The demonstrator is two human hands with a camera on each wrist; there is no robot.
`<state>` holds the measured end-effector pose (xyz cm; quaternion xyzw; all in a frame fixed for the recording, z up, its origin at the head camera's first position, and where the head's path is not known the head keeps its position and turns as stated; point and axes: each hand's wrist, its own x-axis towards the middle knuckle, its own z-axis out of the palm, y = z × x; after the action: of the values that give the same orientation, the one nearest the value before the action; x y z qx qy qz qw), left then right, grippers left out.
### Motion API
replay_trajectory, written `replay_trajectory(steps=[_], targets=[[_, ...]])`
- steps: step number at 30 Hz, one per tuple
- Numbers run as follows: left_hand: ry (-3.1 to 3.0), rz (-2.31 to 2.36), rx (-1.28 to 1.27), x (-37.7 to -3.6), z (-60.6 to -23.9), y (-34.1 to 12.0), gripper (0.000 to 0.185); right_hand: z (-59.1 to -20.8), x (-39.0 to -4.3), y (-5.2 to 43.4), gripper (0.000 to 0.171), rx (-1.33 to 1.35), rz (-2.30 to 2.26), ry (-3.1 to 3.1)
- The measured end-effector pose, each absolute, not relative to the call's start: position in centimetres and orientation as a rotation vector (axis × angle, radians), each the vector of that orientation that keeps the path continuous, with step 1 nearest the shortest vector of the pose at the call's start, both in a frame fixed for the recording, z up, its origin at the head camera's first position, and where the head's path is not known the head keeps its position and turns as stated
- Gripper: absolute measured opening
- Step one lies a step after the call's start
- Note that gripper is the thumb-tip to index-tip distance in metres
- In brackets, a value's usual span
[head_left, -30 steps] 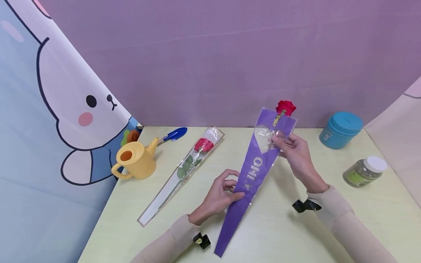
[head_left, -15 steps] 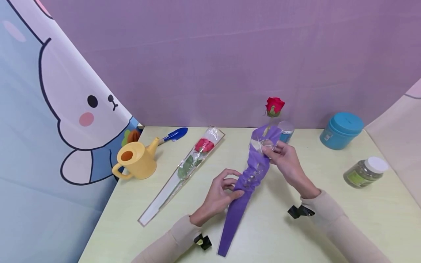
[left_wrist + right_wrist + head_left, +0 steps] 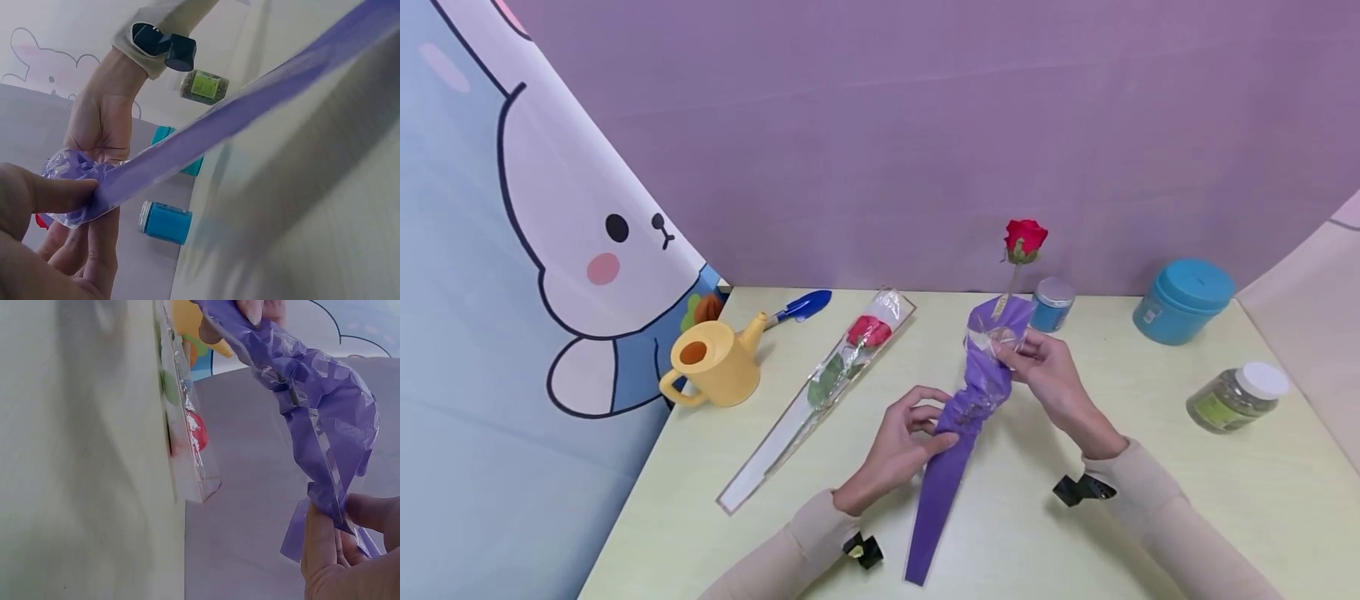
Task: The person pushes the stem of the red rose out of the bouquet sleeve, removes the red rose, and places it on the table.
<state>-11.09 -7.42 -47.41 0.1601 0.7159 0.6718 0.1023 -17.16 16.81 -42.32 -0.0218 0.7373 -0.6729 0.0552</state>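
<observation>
Flanking purple sleeve (image 3: 970, 400): wrapped rose (image 3: 842, 360), jars (image 3: 1183, 300)

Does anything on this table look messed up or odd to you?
Yes: the purple sleeve is bunched and crumpled between the left hand and right hand, and the red rose stands bare above its mouth. The other wrapped rose lies flat and smooth.

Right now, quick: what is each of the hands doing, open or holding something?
Left hand: pinches the purple flower sleeve at its middle.
Right hand: grips the sleeve's crumpled top, below the red rose.
</observation>
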Motion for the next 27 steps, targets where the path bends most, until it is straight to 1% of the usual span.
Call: replay_trajectory(steps=[6, 9, 13, 18, 23, 27], targets=[[2.084, 1.923, 0.447, -10.7, -47.4, -7.5, 0.046, -41.8, -17.3, 17.5, 0.039, -0.069, -2.047, 2.263], [2.086, 1.872, 0.432, -10.4, -47.6, -7.5, 0.048, -41.2, -17.6, 18.3, 0.039, -0.070, -2.119, 2.220], [2.112, 1.810, 0.452, -10.3, -47.7, -7.6, 0.053, -40.4, -18.0, 19.2, 0.034, -0.053, -2.242, 2.137], [2.126, 1.771, 0.502, -10.6, -47.7, -7.8, 0.060, -39.9, -17.9, 19.5, 0.038, -0.048, -2.256, 2.118], [2.112, 1.746, 0.535, -10.9, -47.3, -8.1, 0.068, -40.1, -18.0, 19.5, 0.037, -0.072, -2.271, 2.106], [2.151, 1.737, 0.543, -11.4, -47.0, -8.3, 0.065, -40.0, -18.0, 19.5, 0.038, -0.078, -2.289, 2.092]])
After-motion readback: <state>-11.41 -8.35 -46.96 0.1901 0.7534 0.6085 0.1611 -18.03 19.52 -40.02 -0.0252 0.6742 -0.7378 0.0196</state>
